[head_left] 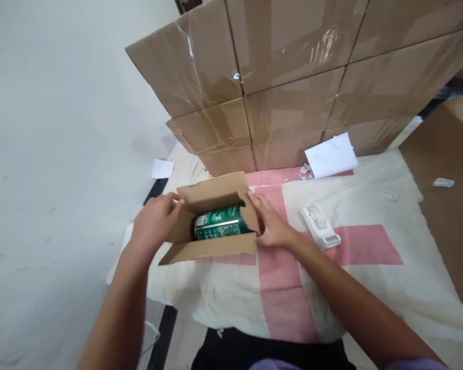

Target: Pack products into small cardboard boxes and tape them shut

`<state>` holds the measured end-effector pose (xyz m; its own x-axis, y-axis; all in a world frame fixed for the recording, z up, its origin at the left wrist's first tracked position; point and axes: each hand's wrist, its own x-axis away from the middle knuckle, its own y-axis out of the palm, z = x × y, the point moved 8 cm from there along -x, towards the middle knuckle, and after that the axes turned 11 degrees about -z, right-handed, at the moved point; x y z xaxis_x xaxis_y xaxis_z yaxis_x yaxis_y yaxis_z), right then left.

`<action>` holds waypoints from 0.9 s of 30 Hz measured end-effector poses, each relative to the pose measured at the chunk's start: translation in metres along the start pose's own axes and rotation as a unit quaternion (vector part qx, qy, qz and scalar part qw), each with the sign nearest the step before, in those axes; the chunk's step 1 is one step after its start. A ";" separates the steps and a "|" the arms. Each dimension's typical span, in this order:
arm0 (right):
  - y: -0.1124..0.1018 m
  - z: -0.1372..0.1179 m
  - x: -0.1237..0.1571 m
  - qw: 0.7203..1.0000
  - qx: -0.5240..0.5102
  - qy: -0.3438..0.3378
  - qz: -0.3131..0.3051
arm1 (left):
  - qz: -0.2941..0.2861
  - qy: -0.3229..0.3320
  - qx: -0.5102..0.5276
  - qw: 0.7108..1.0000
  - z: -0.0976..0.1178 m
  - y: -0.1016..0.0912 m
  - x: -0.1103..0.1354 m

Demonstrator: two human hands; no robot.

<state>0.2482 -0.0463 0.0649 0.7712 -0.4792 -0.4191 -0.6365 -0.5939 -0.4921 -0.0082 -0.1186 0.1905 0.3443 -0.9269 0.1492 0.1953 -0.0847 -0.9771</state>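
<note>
Nearest the wearer, a pink-banded cloth (281, 303) covers the work surface. On it sits a small carton (212, 249), top flaps open. Left hand (156, 221): thumb and fingertips pinched at the carton's left end. Right hand (272, 221): grasping the right end flap, which bends over part of the contents. A green canister (219, 226) lies on its side inside the carton. Assessment: canister probably rigid, smooth and rather slippery — best held round its middle; carton likely light, its flaps prone to creasing — better gripped by the walls. To the right, a white tape dispenser (319, 226); farther back, stacked taped cartons (293, 103)
</note>
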 end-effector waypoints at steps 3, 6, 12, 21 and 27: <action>-0.023 0.001 0.008 0.999 0.030 -0.010 0.042 | 0.119 -0.042 0.191 0.974 -0.020 -0.014 -0.006; -0.045 -0.003 0.012 0.995 0.042 -0.010 0.091 | 0.073 0.029 0.441 0.894 -0.017 0.030 -0.024; -0.051 -0.010 0.011 0.993 0.006 -0.011 0.121 | 0.031 0.209 0.624 0.752 0.013 0.101 -0.057; -0.059 -0.010 0.026 0.974 0.037 0.008 0.221 | 0.055 0.255 0.658 0.706 0.010 0.101 -0.058; -0.063 -0.022 0.006 0.998 0.027 0.025 0.053 | 0.061 0.251 0.651 0.714 0.016 0.106 -0.056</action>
<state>0.2934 -0.0260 0.1096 0.6988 -0.5701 -0.4321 -0.7128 -0.5038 -0.4879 0.0080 -0.0694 0.0813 0.1228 -0.9403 -0.3175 0.9924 0.1164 0.0392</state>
